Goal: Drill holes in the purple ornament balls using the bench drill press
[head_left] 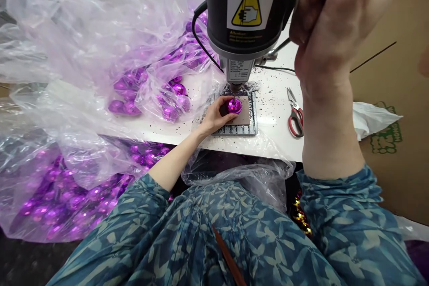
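My left hand [217, 115] pinches a shiny purple faceted ball [234, 106] between thumb and fingers. The ball rests on a flat brown pad [243, 118] on the slotted metal base [253, 130] of a bench drill press [251, 13]. Directly above the ball sits the drill's chuck [235, 87], close to it; whether a bit touches the ball I cannot tell. Raised at the upper right, beside the motor housing, my right hand [330, 22] is curled closed. A metal lever [280, 47] runs from the drill toward it, and the grip inside the fingers is hidden.
Clear plastic bags with purple balls [125, 107] cover the table's left and hang below [73, 201]. Red-handled scissors [295, 118] lie right of the base. Dark shavings dot the white table [276, 138]. A cardboard box [392, 178] stands at right; a cord [201, 38] loops beside the motor.
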`<action>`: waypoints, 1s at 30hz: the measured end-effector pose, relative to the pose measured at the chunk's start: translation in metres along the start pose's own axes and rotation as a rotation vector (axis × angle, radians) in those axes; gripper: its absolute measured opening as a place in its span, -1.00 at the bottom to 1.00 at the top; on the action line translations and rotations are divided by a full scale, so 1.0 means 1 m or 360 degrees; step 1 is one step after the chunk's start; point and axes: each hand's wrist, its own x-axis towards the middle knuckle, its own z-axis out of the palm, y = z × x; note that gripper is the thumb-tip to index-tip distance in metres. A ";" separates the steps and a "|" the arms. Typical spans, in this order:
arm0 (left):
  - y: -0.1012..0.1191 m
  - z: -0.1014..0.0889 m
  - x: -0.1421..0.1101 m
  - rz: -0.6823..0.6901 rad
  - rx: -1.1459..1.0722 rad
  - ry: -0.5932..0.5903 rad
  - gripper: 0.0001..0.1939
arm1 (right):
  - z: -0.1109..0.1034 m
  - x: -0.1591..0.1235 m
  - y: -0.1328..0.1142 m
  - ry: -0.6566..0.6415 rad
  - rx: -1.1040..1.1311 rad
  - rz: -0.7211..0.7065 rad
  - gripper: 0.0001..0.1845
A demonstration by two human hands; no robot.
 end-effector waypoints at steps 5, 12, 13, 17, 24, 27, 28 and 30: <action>0.000 0.000 0.000 -0.0026 -0.0019 -0.0010 -0.33 | -0.007 -0.045 0.008 0.0103 -0.0008 -0.0358 -0.49; 0.001 0.000 -0.002 -0.0026 -0.0086 -0.0024 -0.30 | -0.009 -0.075 0.024 0.0216 -0.0207 -0.0424 -0.34; 0.001 0.000 -0.002 -0.0042 -0.0077 -0.0023 -0.29 | -0.008 -0.077 0.024 0.0231 -0.0249 -0.0421 -0.33; 0.002 0.000 -0.002 -0.0051 -0.0060 -0.0027 -0.29 | -0.008 -0.087 0.026 0.0239 -0.0303 -0.0433 -0.25; 0.001 -0.001 -0.001 -0.0040 -0.0062 -0.0032 -0.30 | -0.015 -0.101 0.058 0.0215 -0.0359 -0.0601 -0.27; -0.001 -0.001 -0.001 -0.0015 -0.0057 -0.0040 -0.29 | -0.014 -0.102 0.075 0.0225 -0.0216 -0.0836 -0.30; -0.001 -0.001 -0.001 0.0002 -0.0052 -0.0046 -0.29 | -0.013 -0.103 0.079 0.0222 -0.0159 -0.0916 -0.30; -0.003 -0.001 -0.001 0.0032 -0.0029 -0.0066 -0.29 | -0.011 -0.105 0.087 0.0224 -0.0070 -0.1030 -0.32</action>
